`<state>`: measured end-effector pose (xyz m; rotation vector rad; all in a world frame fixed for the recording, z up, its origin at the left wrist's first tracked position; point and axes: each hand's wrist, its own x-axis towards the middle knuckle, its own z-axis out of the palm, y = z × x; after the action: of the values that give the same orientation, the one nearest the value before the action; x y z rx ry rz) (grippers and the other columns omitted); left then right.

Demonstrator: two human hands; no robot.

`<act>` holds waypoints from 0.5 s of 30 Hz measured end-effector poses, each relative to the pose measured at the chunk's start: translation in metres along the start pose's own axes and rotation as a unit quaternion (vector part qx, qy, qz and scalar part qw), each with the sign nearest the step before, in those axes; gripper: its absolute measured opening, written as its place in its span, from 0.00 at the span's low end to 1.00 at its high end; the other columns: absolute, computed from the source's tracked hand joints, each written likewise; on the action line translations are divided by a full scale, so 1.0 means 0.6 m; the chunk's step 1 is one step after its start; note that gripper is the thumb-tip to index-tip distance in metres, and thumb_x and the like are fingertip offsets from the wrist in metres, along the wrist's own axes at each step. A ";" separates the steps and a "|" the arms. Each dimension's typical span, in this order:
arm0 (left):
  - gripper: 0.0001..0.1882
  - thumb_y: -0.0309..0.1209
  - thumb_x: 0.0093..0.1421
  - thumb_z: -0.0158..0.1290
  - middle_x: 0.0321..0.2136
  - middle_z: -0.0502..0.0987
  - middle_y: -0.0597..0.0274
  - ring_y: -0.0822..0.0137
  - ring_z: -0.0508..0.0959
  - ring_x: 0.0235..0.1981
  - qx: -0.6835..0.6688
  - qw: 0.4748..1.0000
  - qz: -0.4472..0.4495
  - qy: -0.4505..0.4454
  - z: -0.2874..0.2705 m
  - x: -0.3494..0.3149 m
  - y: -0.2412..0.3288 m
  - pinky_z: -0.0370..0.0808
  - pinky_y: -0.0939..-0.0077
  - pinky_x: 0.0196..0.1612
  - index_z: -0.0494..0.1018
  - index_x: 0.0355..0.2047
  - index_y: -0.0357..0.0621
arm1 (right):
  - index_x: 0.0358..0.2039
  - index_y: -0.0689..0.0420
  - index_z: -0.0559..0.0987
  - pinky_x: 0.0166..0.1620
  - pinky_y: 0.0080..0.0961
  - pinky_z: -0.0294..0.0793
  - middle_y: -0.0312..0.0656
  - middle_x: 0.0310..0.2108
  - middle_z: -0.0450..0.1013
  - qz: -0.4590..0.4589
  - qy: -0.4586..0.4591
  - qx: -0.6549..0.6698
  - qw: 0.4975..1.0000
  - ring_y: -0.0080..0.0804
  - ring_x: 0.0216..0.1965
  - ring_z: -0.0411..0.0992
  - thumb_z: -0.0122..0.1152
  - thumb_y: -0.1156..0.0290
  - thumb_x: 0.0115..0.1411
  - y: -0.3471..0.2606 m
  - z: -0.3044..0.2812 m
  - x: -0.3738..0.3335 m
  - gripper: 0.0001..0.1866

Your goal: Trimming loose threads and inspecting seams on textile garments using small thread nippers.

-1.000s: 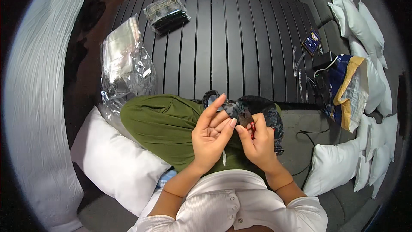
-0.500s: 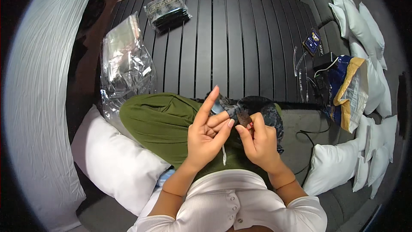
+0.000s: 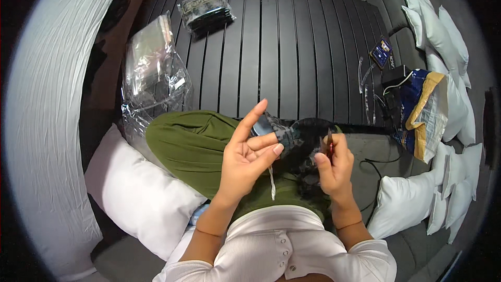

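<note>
My left hand is over my lap with its index finger stretched out. Its thumb and other fingers close on the edge of a dark, grey-patterned cloth piece. Much of that cloth lies bunched over my right leg, partly behind my hands. In my closed right hand is a small dark-bladed tool with a red part, like thread snips. Its blades point up, away from me, just right of the cloth. My fingers hide most of its handle. A white drawstring hangs on my green trousers.
Ahead is a black slatted table. On it lie a stack of packed dark cloth items and clear plastic bags. At right are a blue-and-yellow bag and cables. White pillows flank me.
My right hand has moved right with the snips, away from the left hand, and the blades now point upward. My left hand has barely shifted and still grips the cloth.
</note>
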<state>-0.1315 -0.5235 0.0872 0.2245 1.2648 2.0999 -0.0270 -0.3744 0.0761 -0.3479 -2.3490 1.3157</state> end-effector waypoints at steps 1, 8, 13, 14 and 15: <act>0.34 0.15 0.51 0.48 0.34 0.74 0.55 0.78 0.73 0.32 -0.021 0.999 -0.024 -0.002 -0.002 0.001 0.002 0.71 0.88 0.35 0.48 0.57 0.40 | 0.30 0.63 0.67 0.19 0.19 0.58 0.36 0.12 0.60 0.011 0.007 0.019 1.000 0.25 0.12 0.58 0.58 0.67 0.50 0.004 0.001 -0.003 0.14; 0.35 0.16 0.49 0.52 0.29 0.75 0.60 0.81 0.72 0.25 -0.071 0.994 -0.075 0.024 -0.001 0.006 0.001 0.70 0.90 0.28 0.52 0.56 0.41 | 0.37 0.62 0.72 0.24 0.19 0.57 0.39 0.22 0.62 -0.054 -0.026 -0.093 0.994 0.25 0.21 0.57 0.60 0.62 0.47 -0.006 -0.016 0.021 0.20; 0.35 0.16 0.49 0.53 0.29 0.75 0.59 0.80 0.73 0.26 -0.067 0.995 -0.079 0.009 -0.004 0.011 -0.005 0.70 0.89 0.29 0.52 0.56 0.40 | 0.31 0.61 0.73 0.24 0.14 0.62 0.37 0.22 0.66 -0.046 0.042 -0.040 0.997 0.22 0.20 0.63 0.69 0.70 0.34 0.003 -0.013 0.009 0.21; 0.34 0.16 0.48 0.53 0.29 0.75 0.59 0.80 0.73 0.27 -0.057 0.995 -0.080 0.004 -0.004 0.011 -0.006 0.70 0.89 0.30 0.52 0.55 0.39 | 0.31 0.61 0.73 0.24 0.14 0.62 0.37 0.22 0.66 -0.045 0.042 -0.040 0.997 0.22 0.20 0.63 0.69 0.70 0.34 0.001 -0.015 0.010 0.21; 0.34 0.16 0.48 0.53 0.29 0.75 0.59 0.80 0.73 0.27 -0.057 0.995 -0.080 0.004 -0.003 0.011 -0.007 0.70 0.89 0.30 0.52 0.55 0.39 | 0.30 0.61 0.73 0.23 0.14 0.61 0.38 0.21 0.66 -0.056 0.035 -0.040 0.997 0.22 0.20 0.63 0.69 0.70 0.34 -0.004 -0.016 0.010 0.21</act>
<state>-0.1358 -0.5195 0.0813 0.0626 1.1249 2.0287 -0.0279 -0.3658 0.0838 -0.2764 -2.3317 1.1421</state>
